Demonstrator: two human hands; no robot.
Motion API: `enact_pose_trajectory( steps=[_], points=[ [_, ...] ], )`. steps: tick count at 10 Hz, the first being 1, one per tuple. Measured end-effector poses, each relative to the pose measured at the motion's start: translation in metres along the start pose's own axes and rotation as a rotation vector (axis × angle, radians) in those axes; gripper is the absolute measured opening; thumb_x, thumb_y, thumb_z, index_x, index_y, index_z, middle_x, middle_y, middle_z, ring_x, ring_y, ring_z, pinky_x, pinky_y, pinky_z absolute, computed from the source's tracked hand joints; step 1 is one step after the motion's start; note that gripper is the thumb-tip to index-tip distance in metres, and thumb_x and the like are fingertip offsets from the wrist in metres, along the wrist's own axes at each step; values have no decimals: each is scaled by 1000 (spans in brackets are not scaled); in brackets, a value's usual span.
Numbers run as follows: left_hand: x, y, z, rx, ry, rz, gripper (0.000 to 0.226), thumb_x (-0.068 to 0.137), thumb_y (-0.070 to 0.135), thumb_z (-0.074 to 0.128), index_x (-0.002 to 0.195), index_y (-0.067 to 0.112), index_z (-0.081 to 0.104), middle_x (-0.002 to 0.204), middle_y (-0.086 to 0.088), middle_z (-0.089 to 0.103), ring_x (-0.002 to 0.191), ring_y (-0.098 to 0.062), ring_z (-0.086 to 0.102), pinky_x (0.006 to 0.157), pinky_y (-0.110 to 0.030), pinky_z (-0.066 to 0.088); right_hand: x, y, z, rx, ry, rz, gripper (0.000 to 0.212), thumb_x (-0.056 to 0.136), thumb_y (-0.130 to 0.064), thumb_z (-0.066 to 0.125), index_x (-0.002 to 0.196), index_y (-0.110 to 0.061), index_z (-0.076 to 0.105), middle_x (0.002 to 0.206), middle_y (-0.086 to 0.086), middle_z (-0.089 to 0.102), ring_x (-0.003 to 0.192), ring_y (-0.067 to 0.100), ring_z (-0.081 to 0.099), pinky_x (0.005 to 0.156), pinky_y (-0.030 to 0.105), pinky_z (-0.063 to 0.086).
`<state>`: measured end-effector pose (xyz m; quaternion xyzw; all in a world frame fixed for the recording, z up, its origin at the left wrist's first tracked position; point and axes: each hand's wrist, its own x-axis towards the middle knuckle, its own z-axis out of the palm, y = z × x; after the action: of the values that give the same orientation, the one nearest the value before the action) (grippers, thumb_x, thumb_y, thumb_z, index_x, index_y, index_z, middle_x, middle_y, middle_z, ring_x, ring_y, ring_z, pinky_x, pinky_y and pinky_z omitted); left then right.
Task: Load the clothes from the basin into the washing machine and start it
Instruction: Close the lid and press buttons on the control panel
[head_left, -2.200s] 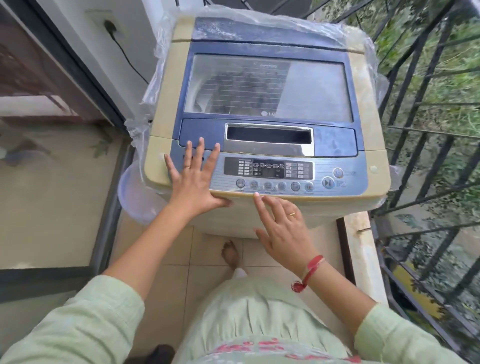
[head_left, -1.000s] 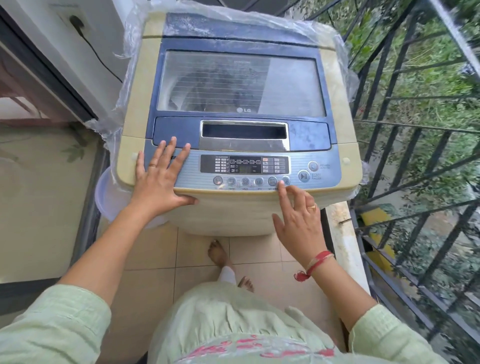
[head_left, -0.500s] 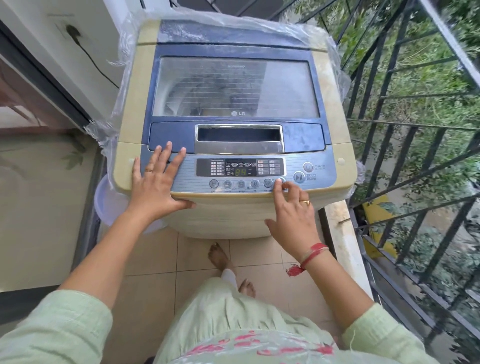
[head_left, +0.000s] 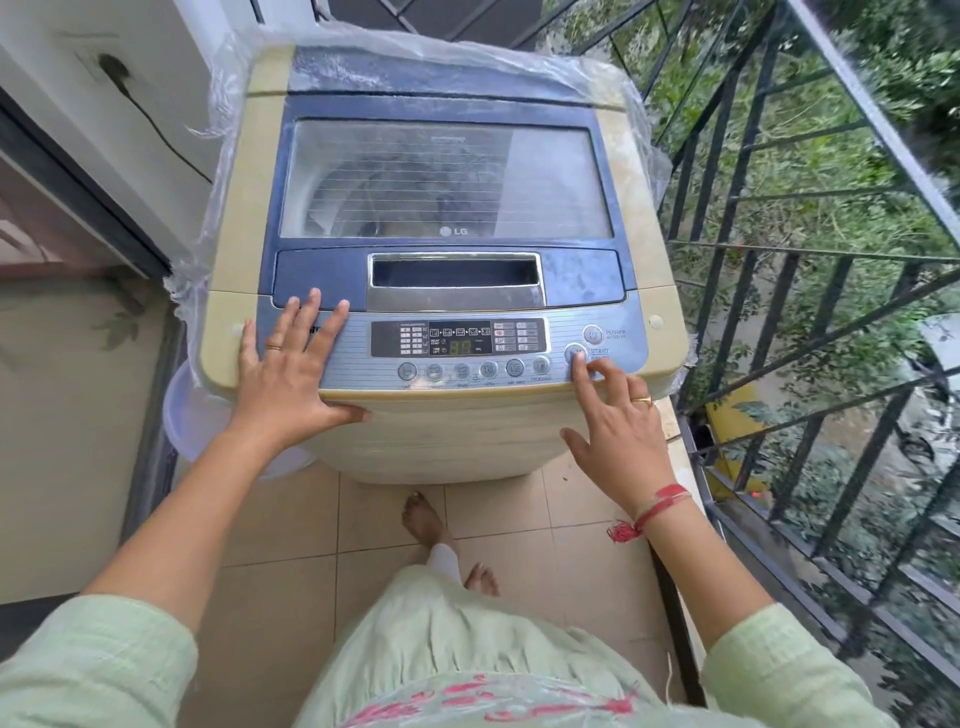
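Washer (head_left: 447, 441) sat mid-frame, lid closed. Its start button (head_left: 572, 351), lower right on the panel, lay under the forefinger of the right hand (head_left: 618, 441) (gripping nothing). The left hand (head_left: 288, 384) rested flat, farther left.

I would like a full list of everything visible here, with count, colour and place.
Beige and blue top-loading washing machine: one, centre, lid closed.
Clear plastic sheet: one, around the machine's back and sides.
Round start button: one, silver, panel's right end.
Pale lilac plastic basin: one, left of machine, partly hidden.
Black plug and cable: one, wall, upper left.
Black metal railing: one, right side.
Floor tiles: several, beige, under the machine.
Bare feet: two, on tiles.
Left hand: one, flat on panel's left end.
Right hand: one, index finger on start button.
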<state>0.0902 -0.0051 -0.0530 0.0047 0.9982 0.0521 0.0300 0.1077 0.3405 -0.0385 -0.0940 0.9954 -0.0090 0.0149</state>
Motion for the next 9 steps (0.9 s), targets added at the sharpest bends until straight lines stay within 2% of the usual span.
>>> enact_pose_trajectory(
  steps=[4,5,6,7,8,9],
  points=[
    [1,0,0,6,3,-5,128,48,76,71,147,41,-2,159,6,-6,146,-17,-3,113,-50,-8,4,-1,3,-1,6,2,87,69,-29,76,143,-13,35,127,12,48,108,36,49,70,40,49],
    [1,0,0,5,3,-9,128,48,76,70,148,41,-2,158,7,-7,146,-15,-4,113,-48,-10,12,-2,-6,-31,-34,-24,81,75,-27,68,144,-17,28,131,8,42,112,32,45,74,39,46],
    [1,0,-1,-3,-5,-7,128,47,76,70,148,40,-1,159,7,-6,146,-15,-5,113,-49,-9,13,5,-7,-29,-88,-26,79,79,-33,63,146,-21,23,133,4,37,115,29,41,80,39,45],
    [-1,2,-4,-14,-16,-10,128,49,75,71,148,41,-2,158,7,-9,145,-15,-7,113,-50,-8,3,7,2,-113,43,-58,90,67,-34,72,144,-14,32,127,9,47,107,27,39,75,38,47],
    [-3,3,-5,-21,-17,-11,127,50,74,72,147,41,-3,158,8,-11,145,-14,-9,113,-49,-9,-6,5,13,-82,138,-49,89,65,-30,73,143,-11,36,124,11,51,104,25,37,73,38,49],
    [-2,5,-7,-36,-32,-15,127,51,73,71,147,42,-6,157,9,-15,145,-13,-12,112,-48,-12,-14,-1,16,75,193,-52,87,69,-29,73,144,-11,32,126,11,48,108,24,36,77,40,50]
  ],
)
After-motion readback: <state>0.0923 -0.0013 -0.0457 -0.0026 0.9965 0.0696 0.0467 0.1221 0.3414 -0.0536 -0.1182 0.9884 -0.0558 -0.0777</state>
